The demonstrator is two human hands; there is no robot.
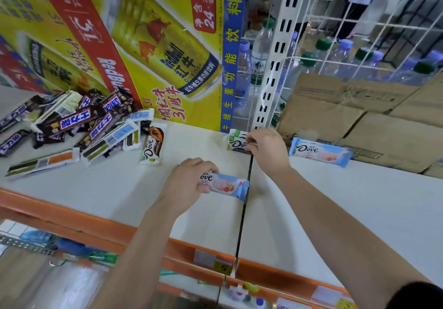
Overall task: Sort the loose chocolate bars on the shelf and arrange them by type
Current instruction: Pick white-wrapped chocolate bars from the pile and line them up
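Note:
A loose pile of dark Snickers bars (72, 119) and white-backed bars (112, 138) lies at the shelf's left. A brown-and-white Dove bar (152, 146) rests just right of the pile. My left hand (189, 184) grips a pale blue strawberry Dove bar (227, 185) low over the white shelf (335, 200), near the seam. Farther back, my right hand (266, 150) holds a green-and-white Dove bar (236, 141) down on the shelf. A second pale blue Dove bar (321, 151) lies flat to the right of that hand.
A big yellow Red Bull carton (143, 45) stands behind the pile. A white slotted upright (275, 57) and wire grid (371, 33) fence off water bottles (261, 42). Flattened cardboard boxes (359, 117) lie at the back right. An orange price rail (96, 227) edges the shelf front.

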